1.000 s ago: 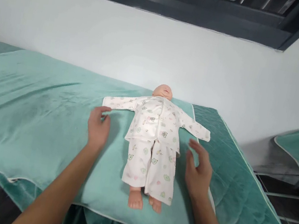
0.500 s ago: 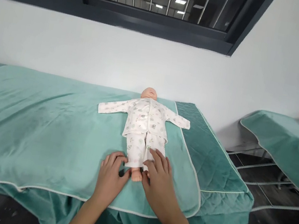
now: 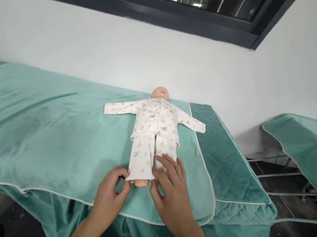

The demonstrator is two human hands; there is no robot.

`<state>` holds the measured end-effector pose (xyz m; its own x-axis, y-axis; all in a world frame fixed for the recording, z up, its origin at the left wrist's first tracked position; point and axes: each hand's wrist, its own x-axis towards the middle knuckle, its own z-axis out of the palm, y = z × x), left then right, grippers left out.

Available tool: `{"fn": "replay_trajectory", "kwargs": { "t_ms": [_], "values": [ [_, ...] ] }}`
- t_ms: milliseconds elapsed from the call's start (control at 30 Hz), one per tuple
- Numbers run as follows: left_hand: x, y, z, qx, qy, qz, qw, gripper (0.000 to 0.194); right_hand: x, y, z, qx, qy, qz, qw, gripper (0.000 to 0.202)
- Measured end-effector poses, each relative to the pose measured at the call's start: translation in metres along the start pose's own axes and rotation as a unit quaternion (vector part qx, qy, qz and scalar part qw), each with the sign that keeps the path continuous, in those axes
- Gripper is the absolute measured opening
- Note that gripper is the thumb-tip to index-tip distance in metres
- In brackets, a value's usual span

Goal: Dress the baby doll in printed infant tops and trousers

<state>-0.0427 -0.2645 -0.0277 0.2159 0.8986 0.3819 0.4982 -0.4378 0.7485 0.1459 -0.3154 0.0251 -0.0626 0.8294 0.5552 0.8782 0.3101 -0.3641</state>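
A baby doll [image 3: 160,93] lies on its back with its head toward the wall and its arms spread. It wears a white patterned jacket [image 3: 158,120] and matching trousers [image 3: 141,156]. My left hand [image 3: 111,196] pinches the outer corner of the trouser cuff on the left of the view. My right hand [image 3: 171,194] has its thumb and a finger at that cuff's inner corner, while its other fingers lie over the other trouser leg. Toes of one foot [image 3: 141,183] peek out below the stretched cuff; the other foot is hidden behind my right hand.
The doll lies on a light green blanket [image 3: 51,136] over a bed with a darker quilted cover [image 3: 223,166]. A white wall and a dark-framed window [image 3: 170,14] stand behind. Another green-covered bed [image 3: 310,145] with a metal frame is at the right.
The trouser cuff on the left of the view has been drawn down and out, now covering most of the foot. My left hand moved slightly left with its corner; the view shifted slightly.
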Motion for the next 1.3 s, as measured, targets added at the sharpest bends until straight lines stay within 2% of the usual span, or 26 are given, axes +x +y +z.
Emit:
{"fn": "replay_trajectory", "kwargs": {
  "t_ms": [200,333,433,533,633,733,833,967,1067,1133,1233,1300],
  "values": [
    [-0.006,-0.004,-0.002,0.055,-0.045,0.034,0.997,0.008,-0.019,0.007,0.004,0.017,-0.030,0.009,0.999,0.019],
    [-0.002,0.001,-0.007,0.039,-0.020,0.054,0.998,0.015,-0.038,0.024,0.003,0.072,0.009,0.082,0.994,0.035],
    [-0.002,0.009,-0.008,0.049,-0.034,0.077,0.995,0.026,-0.048,0.035,0.004,0.107,0.013,0.133,0.985,0.040],
    [-0.003,0.018,-0.003,0.046,-0.058,0.107,0.992,0.031,-0.048,0.039,0.004,0.141,-0.005,0.142,0.980,0.028],
    [-0.002,0.026,0.002,0.037,-0.070,0.123,0.989,0.025,-0.041,0.036,0.002,0.165,0.002,0.142,0.976,0.011],
    [0.002,0.029,0.003,0.012,-0.083,0.128,0.988,0.017,-0.036,0.032,-0.001,0.172,0.019,0.129,0.976,0.007],
    [0.011,0.021,0.000,-0.019,-0.050,0.093,0.994,0.014,-0.039,0.030,-0.002,0.145,0.000,0.094,0.985,0.010],
    [0.037,0.003,-0.007,-0.074,0.003,-0.023,0.997,0.019,-0.047,0.033,-0.005,0.142,-0.042,0.072,0.986,0.017],
    [0.069,-0.008,-0.011,-0.119,0.025,-0.128,0.984,0.030,-0.037,0.048,-0.008,0.188,-0.008,0.110,0.976,0.013],
    [0.098,-0.011,-0.012,-0.141,0.043,-0.176,0.973,0.035,-0.016,0.068,-0.008,0.200,0.036,0.178,0.963,0.016],
    [0.146,-0.011,-0.006,-0.191,0.062,-0.205,0.958,0.043,0.035,0.108,-0.001,0.211,0.083,0.281,0.933,0.032],
    [0.175,-0.010,0.004,-0.261,0.036,-0.220,0.939,0.045,0.073,0.134,0.009,0.204,0.080,0.334,0.917,0.039]
  ]
}}
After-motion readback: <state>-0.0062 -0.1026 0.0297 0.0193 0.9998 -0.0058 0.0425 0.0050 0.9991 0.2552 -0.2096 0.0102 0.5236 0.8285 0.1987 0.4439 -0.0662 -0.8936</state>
